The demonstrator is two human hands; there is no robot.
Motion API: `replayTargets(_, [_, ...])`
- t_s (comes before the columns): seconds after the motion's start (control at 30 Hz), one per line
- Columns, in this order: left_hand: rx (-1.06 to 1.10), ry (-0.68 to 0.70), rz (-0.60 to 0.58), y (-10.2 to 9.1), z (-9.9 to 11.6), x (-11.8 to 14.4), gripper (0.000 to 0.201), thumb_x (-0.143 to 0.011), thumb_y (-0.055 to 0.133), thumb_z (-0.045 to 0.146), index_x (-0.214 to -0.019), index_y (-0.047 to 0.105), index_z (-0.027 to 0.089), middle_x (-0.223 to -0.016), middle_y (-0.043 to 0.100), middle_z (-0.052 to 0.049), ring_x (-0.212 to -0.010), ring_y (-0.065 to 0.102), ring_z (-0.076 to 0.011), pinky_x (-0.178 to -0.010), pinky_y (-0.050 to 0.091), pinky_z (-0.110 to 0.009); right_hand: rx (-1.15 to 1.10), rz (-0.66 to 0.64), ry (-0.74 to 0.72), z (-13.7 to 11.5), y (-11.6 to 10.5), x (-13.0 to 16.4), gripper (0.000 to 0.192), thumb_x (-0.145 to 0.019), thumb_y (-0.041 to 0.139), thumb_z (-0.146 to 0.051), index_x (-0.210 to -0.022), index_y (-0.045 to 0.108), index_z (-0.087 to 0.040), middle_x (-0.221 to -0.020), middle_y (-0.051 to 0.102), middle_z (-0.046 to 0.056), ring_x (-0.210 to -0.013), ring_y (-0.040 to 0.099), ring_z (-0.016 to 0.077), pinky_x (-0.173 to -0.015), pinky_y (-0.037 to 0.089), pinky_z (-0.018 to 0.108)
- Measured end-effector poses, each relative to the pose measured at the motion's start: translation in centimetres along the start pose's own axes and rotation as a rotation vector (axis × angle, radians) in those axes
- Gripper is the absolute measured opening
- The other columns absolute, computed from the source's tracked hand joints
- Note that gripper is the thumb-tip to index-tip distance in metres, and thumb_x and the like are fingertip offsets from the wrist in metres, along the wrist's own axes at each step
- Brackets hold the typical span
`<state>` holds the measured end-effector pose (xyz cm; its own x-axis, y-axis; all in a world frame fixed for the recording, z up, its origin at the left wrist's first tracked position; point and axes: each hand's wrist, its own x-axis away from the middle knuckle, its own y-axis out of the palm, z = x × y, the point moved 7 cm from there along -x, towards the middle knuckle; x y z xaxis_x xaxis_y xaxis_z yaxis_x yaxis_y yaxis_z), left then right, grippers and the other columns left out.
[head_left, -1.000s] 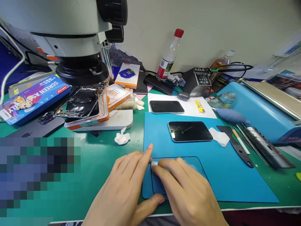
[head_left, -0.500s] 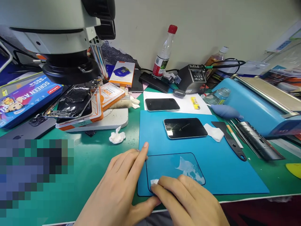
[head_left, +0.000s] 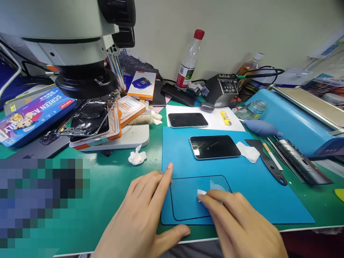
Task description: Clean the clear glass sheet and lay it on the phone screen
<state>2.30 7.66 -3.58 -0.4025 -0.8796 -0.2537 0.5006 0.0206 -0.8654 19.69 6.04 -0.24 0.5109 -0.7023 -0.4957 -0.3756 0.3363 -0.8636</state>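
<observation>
A clear glass screen panel with a thin black border (head_left: 185,200) lies flat on the blue mat (head_left: 263,193) near the table's front edge. My left hand (head_left: 145,215) rests on the mat at the panel's left edge, index finger stretched along it and thumb at the front corner. My right hand (head_left: 239,225) presses a small white wipe (head_left: 201,192) onto the middle of the glass with its fingertips. A wet smear (head_left: 217,185) shows on the glass just beyond the wipe.
A phone (head_left: 215,147) with a dark screen lies on the mat beyond the panel, a white tissue (head_left: 248,151) and a black pry tool (head_left: 268,163) to its right. Another phone (head_left: 187,120) lies on white paper. A microscope (head_left: 80,46) stands at left, a crumpled tissue (head_left: 137,157) below it.
My right hand has slid the white wipe across the glass, from the near left corner to the middle. My left hand has stayed at the panel's left edge.
</observation>
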Motion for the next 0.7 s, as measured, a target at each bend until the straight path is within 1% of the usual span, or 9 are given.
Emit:
replayTargets(0.1, [0.019, 0.003, 0.015, 0.0, -0.1, 0.1, 0.113, -0.092, 0.08, 0.038, -0.176, 0.005, 0.024, -0.139, 0.068, -0.012, -0.128, 0.066, -0.0329, -0.104, 0.057, -0.045, -0.099, -0.009, -0.087, -0.8, 0.1, -0.2, 0.034, -0.112, 0.043, -0.013, -0.115, 0.076, -0.018, -0.106, 0.08, 0.005, -0.088, 0.071, 0.0174, -0.084, 0.054, 0.03])
replayTargets(0.17, [0.026, -0.002, 0.002, 0.1, -0.3, 0.1, 0.11, -0.095, 0.077, 0.039, -0.176, 0.005, 0.025, -0.141, 0.068, -0.011, -0.13, 0.065, -0.0324, -0.105, 0.056, -0.044, -0.147, -0.032, -0.084, -0.5, 0.1, -0.4, 0.034, -0.113, 0.043, -0.015, -0.115, 0.076, -0.019, -0.107, 0.08, 0.004, -0.089, 0.071, 0.017, -0.084, 0.054, 0.03])
replayTargets(0.23, [0.019, -0.009, -0.019, 0.2, -0.4, 0.2, 0.111, -0.096, 0.077, 0.043, -0.176, 0.002, 0.026, -0.144, 0.067, -0.012, -0.132, 0.064, -0.0332, -0.106, 0.055, -0.045, -0.103, -0.007, -0.072, 0.2, -0.4, -0.4, 0.031, -0.11, 0.047, -0.011, -0.117, 0.076, -0.018, -0.108, 0.079, 0.006, -0.09, 0.071, 0.017, -0.084, 0.053, 0.029])
replayTargets(0.3, [0.01, -0.009, -0.037, 0.3, -0.4, 0.3, 0.114, -0.096, 0.078, 0.046, -0.176, 0.0, 0.026, -0.145, 0.066, -0.012, -0.132, 0.063, -0.0335, -0.107, 0.055, -0.045, -0.062, -0.012, -0.073, 0.8, -0.7, -0.2, 0.031, -0.106, 0.05, -0.006, -0.118, 0.076, -0.017, -0.109, 0.079, 0.007, -0.09, 0.071, 0.0173, -0.083, 0.053, 0.03])
replayTargets(0.37, [0.002, -0.002, -0.034, 0.2, -0.3, 0.3, 0.114, -0.096, 0.077, 0.048, -0.176, 0.0, 0.024, -0.144, 0.067, -0.012, -0.13, 0.064, -0.0332, -0.106, 0.055, -0.044, -0.058, -0.047, -0.098, 0.8, -0.6, 0.2, 0.031, -0.107, 0.049, -0.008, -0.12, 0.075, -0.017, -0.111, 0.079, 0.007, -0.091, 0.071, 0.0177, -0.085, 0.053, 0.032])
replayTargets(0.43, [-0.01, 0.005, -0.017, 0.1, -0.1, 0.2, 0.109, -0.098, 0.074, 0.049, -0.175, 0.002, 0.024, -0.142, 0.067, -0.012, -0.129, 0.065, -0.0327, -0.104, 0.056, -0.044, -0.048, -0.053, -0.111, 0.9, -0.8, 0.8, 0.032, -0.108, 0.047, -0.009, -0.122, 0.075, -0.018, -0.113, 0.08, 0.005, -0.093, 0.072, 0.0178, -0.088, 0.053, 0.032])
replayTargets(0.5, [-0.024, 0.003, 0.0, 0.0, -0.1, 0.1, 0.101, -0.101, 0.071, 0.048, -0.175, 0.007, 0.024, -0.141, 0.068, -0.011, -0.129, 0.065, -0.032, -0.104, 0.056, -0.043, 0.007, -0.027, -0.059, 1.5, -1.2, 1.6, 0.032, -0.108, 0.048, -0.009, -0.122, 0.075, -0.017, -0.113, 0.079, 0.006, -0.095, 0.072, 0.0178, -0.089, 0.052, 0.032])
replayTargets(0.6, [-0.041, -0.001, 0.004, 0.0, -0.2, 0.0, 0.091, -0.103, 0.067, 0.045, -0.174, 0.014, 0.024, -0.139, 0.069, -0.01, -0.128, 0.066, -0.0302, -0.103, 0.056, -0.041, 0.086, 0.014, 0.06, 2.0, -1.5, 2.6, 0.027, -0.105, 0.054, -0.008, -0.121, 0.075, -0.014, -0.114, 0.077, 0.01, -0.095, 0.07, 0.0185, -0.088, 0.051, 0.032])
replayTargets(0.7, [-0.058, 0.016, 0.035, -0.2, -0.1, -0.1, 0.087, -0.103, 0.066, 0.043, -0.173, 0.019, 0.022, -0.135, 0.071, -0.009, -0.125, 0.068, -0.029, -0.101, 0.056, -0.04, 0.041, -0.027, 0.036, 0.5, -0.6, 2.9, 0.033, -0.104, 0.053, -0.006, -0.127, 0.073, -0.015, -0.118, 0.077, 0.009, -0.096, 0.071, 0.0186, -0.087, 0.052, 0.031])
